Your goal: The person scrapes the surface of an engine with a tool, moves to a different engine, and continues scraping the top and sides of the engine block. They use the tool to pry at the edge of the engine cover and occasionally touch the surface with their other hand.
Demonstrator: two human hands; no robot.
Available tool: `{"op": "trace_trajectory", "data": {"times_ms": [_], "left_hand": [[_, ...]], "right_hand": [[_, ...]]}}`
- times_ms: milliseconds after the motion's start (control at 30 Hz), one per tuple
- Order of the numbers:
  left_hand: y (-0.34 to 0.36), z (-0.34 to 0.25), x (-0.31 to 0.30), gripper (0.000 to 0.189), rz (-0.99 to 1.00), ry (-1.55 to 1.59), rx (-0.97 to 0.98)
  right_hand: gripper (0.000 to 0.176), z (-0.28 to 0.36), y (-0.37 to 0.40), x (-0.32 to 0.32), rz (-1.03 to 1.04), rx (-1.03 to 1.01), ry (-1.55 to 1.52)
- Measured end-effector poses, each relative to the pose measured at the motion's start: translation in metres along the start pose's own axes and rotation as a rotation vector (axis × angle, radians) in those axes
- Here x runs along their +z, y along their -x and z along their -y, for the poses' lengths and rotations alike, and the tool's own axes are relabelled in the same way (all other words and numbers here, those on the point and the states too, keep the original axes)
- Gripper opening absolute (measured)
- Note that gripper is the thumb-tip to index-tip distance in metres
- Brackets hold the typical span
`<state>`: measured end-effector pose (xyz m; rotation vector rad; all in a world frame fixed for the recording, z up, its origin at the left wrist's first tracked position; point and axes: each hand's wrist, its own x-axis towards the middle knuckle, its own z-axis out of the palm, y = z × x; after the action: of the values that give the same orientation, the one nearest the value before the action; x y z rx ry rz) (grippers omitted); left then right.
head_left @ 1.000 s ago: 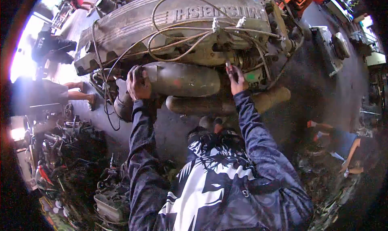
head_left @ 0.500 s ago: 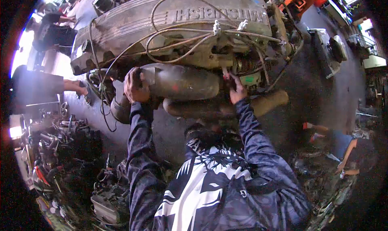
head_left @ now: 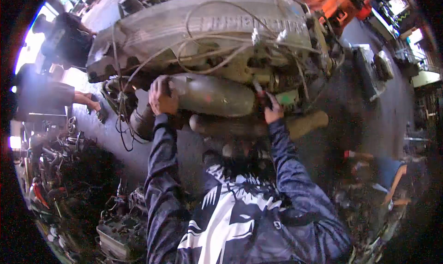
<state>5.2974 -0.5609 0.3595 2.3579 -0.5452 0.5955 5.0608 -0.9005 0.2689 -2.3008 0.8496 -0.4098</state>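
Note:
A large engine with a ribbed cover [head_left: 152, 28] fills the top, its raised lettering blurred. My left hand [head_left: 163, 96] is wrapped over the left end of a thick metal pipe [head_left: 217, 97] along the engine's front. Right of that pipe, my right hand [head_left: 274, 108] is closed round a small tool [head_left: 260, 91] with a reddish handle and a pale tip, which points up at the engine. Looped cables [head_left: 203, 42] with white connectors [head_left: 255, 37] lie over the cover. A second, brownish pipe [head_left: 309, 124] runs below the first.
At the left, a person's leg and foot [head_left: 90, 100] show near the engine. Another person [head_left: 392, 174] is at the lower right. Piled engine parts [head_left: 60, 158] and an engine block [head_left: 113, 241] lie lower left. Orange machinery [head_left: 332, 3] stands top right.
The view has shifted slightly and is more blurred. My right hand has drawn back a little, showing more of the tool. My left hand stays on the pipe's end.

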Motion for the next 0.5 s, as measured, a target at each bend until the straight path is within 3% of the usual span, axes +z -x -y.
{"op": "trace_trajectory", "data": {"times_ms": [33, 67, 100, 167, 200, 233, 300, 400, 500], "left_hand": [[0.001, 0.001, 0.005, 0.032, -0.049, 0.004, -0.034], [0.006, 0.011, 0.007, 0.034, -0.064, 0.016, 0.032], [0.004, 0.009, 0.004, 0.034, -0.04, 0.02, 0.029], [0.004, 0.009, 0.006, 0.033, -0.016, -0.009, 0.01], [0.002, 0.001, 0.002, 0.032, -0.011, 0.029, 0.017], [0.0, 0.001, 0.001, 0.03, -0.004, 0.027, 0.015], [0.001, -0.001, 0.001, 0.029, 0.0, 0.02, 0.002], [0.002, -0.007, -0.004, 0.026, -0.02, 0.024, -0.004], [-0.001, -0.01, -0.006, 0.025, -0.055, 0.079, -0.022]], "right_hand": [[0.043, 0.012, -0.006, -0.001, -0.121, -0.047, -0.129], [0.043, -0.005, -0.016, 0.001, -0.112, 0.022, -0.069], [0.04, -0.021, -0.022, 0.007, -0.099, -0.205, -0.231], [0.04, 0.006, -0.008, -0.011, 0.035, -0.206, -0.119], [0.04, -0.013, -0.014, 0.005, 0.028, -0.223, -0.133], [0.041, -0.058, -0.021, 0.033, -0.024, -0.132, -0.584], [0.042, -0.061, -0.027, 0.022, 0.061, 0.198, -1.519], [0.043, -0.035, -0.021, 0.007, 0.119, 0.183, -1.258], [0.044, -0.025, -0.017, -0.004, 0.182, 0.1, -0.206]]}}
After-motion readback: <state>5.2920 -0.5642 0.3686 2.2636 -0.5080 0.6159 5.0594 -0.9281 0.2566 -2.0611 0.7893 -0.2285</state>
